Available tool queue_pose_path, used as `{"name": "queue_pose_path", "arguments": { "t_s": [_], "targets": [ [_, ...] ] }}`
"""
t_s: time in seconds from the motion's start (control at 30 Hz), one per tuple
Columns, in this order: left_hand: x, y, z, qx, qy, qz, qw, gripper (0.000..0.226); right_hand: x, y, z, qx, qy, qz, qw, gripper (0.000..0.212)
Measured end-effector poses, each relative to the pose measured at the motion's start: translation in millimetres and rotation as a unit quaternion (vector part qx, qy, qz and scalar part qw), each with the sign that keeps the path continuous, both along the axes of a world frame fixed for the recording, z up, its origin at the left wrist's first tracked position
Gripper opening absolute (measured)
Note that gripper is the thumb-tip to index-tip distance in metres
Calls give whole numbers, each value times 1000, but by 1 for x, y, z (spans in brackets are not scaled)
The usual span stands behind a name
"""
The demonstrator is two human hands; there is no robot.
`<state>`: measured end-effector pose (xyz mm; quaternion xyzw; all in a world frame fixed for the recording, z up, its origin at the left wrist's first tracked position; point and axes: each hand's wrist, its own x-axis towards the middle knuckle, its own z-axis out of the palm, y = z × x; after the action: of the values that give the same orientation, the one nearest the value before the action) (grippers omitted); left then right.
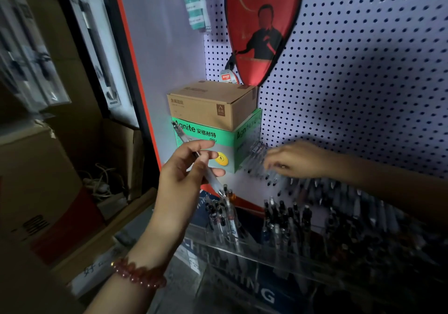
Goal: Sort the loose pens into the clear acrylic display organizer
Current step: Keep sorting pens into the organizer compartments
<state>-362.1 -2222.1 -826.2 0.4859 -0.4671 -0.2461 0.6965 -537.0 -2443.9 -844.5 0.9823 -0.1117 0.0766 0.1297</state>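
My left hand (184, 175) grips a clear-barrelled pen (212, 180) held on a slant, tip down, just above the leftmost compartment of the clear acrylic organizer (242, 248). Several pens stand upright in that compartment (221, 214) and in the one beside it (286, 219). My right hand (298, 159) reaches to the back and closes around a bunch of clear pens (259, 153), blurred by motion. More pens (339, 190) fill the dim back rows on the right.
A brown carton (213, 107) sits on a green and grey box (208, 144) against the white pegboard (363, 71). A red racket cover (261, 22) hangs above. Cardboard boxes (36, 180) and cables lie lower left. A red bead bracelet (138, 275) circles my left wrist.
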Motion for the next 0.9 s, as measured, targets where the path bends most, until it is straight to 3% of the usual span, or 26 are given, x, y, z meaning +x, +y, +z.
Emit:
{"name": "queue_pose_path", "arguments": {
  "t_s": [0.03,0.1,0.3,0.37,0.43,0.57,0.7,0.77,0.9],
  "targets": [
    [0,1,0,2,-1,-1,1000,18,-5,-5,-8,0,67,-31,997,35],
    [-2,2,1,1,-3,-8,1000,17,-9,-8,-17,22,116,-71,990,47],
    [-5,4,3,-6,-10,-10,1000,16,6,-4,-12,-87,167,-49,981,33],
    [-5,6,3,-5,-4,-5,1000,16,7,-1,-2,-97,120,-38,987,18],
    [-4,8,4,-5,-4,2,1000,16,6,6,15,-101,7,13,995,7],
    [-3,12,7,-5,-8,13,1000,19,11,50,54,-123,-169,108,972,16],
    [-5,19,8,-8,10,5,1000,22,25,116,71,20,-336,165,927,14],
    [-9,24,9,-20,2,-29,999,19,27,147,69,70,-351,189,915,11],
    [-15,32,8,-46,35,-57,997,17,24,183,55,68,-298,186,934,6]
  ]
}}
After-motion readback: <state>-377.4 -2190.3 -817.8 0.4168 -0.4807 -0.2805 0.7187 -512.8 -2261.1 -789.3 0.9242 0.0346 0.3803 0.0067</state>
